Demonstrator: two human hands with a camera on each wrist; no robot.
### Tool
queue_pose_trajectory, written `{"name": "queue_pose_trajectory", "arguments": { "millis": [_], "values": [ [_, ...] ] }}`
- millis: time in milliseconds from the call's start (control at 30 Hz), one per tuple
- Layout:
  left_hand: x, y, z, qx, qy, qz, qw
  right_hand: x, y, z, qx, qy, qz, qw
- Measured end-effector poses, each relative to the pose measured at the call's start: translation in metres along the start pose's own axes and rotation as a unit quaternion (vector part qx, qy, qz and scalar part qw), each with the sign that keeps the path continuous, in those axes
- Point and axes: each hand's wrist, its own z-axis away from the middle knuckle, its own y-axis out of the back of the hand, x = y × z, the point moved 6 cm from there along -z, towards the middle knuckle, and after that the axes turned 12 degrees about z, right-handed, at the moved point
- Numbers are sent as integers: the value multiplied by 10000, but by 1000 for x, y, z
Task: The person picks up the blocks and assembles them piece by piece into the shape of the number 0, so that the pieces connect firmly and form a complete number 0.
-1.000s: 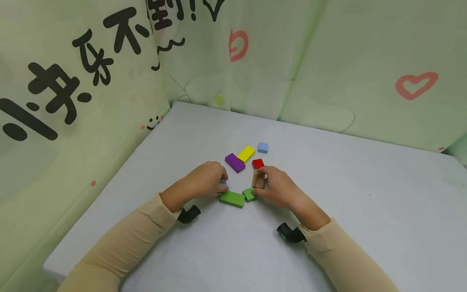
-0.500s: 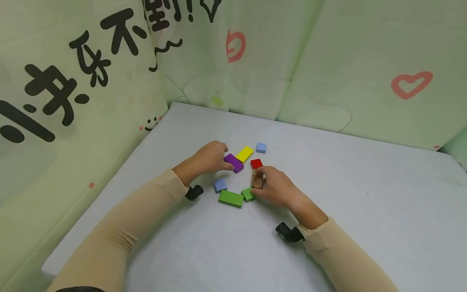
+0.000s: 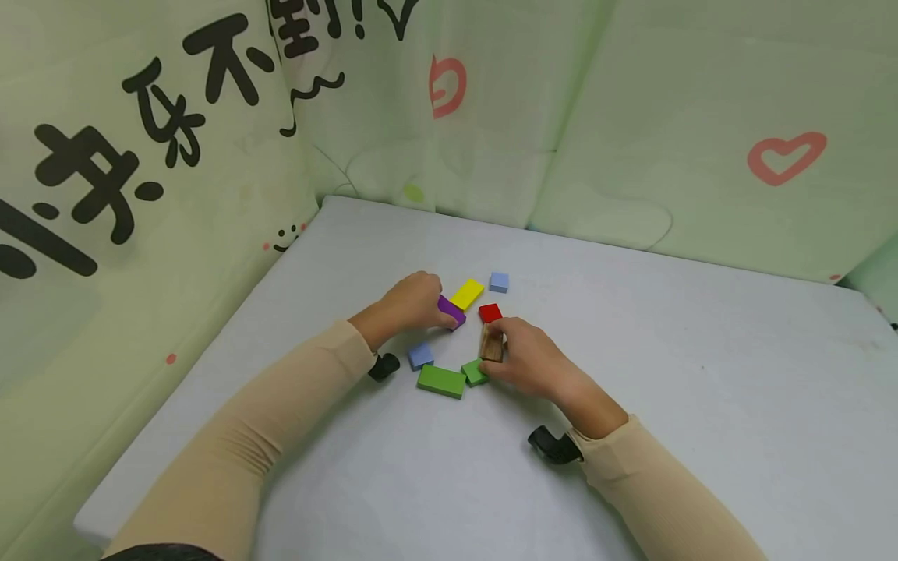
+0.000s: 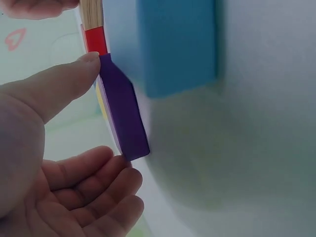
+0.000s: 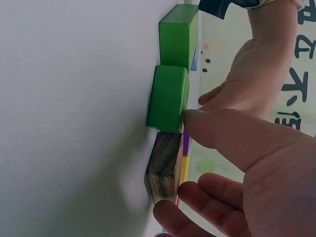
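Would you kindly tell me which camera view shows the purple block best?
The left wrist view: the purple block looms large there, nearly whole. The head view shows it small, partly hidden by the left hand; the right wrist view, only a sliver beyond the wooden block.

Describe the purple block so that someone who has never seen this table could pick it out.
On the white table, find the left hand. It grips the oblong purple block, with the yellow block just beyond it and a light-blue block on its near side. It is the only purple one among the coloured blocks.
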Motion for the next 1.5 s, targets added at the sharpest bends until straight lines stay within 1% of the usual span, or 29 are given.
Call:
{"name": "queue_pose_trajectory", "arguments": {
  "millis": [133, 367, 500, 700, 933, 1167, 1333, 1500],
  "values": [
    [1, 0, 0, -68, -37, -14, 10000, -1, 1, 0, 1, 24, 10, 10000],
    [-2, 1, 3, -171, -79, 156, 9997, -1, 1, 0, 1, 35, 43, 10000],
    [-4, 1, 4, -257, -196, 224, 9992, -1, 1, 0, 13, 82, 73, 9999],
    [-6, 0, 5, -428, -425, 283, 9978, 0, 2, 0, 25, 51, 105, 9999],
    [-8, 1, 8, -660, -562, 566, 9946, -1, 2, -1, 7, 58, 85, 9999],
    [-8, 1, 11, -812, -572, 530, 9936, 1, 0, -2, -16, 32, 85, 10000],
    [-10, 1, 12, -794, -553, 527, 9939, 1, 0, -1, -19, 28, 72, 10000],
    [-12, 3, 14, -774, -527, 668, 9934, 1, 1, -1, -23, 10, 33, 10000]
  ]
}}
